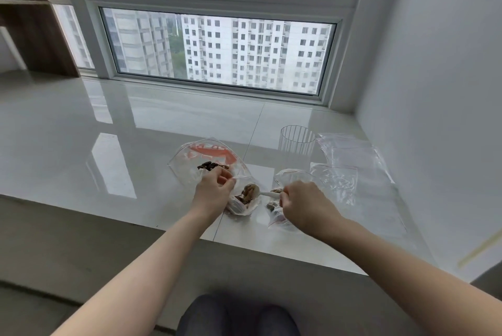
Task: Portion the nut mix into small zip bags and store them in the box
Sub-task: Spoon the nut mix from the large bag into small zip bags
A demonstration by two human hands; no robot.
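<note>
Fingers of the right hand (304, 204) curl around a white spoon (264, 194), its long axis pointing left, bowl of nuts over a small zip bag (241, 204). Left hand (214, 190) pinches this bag's rim open.
</note>
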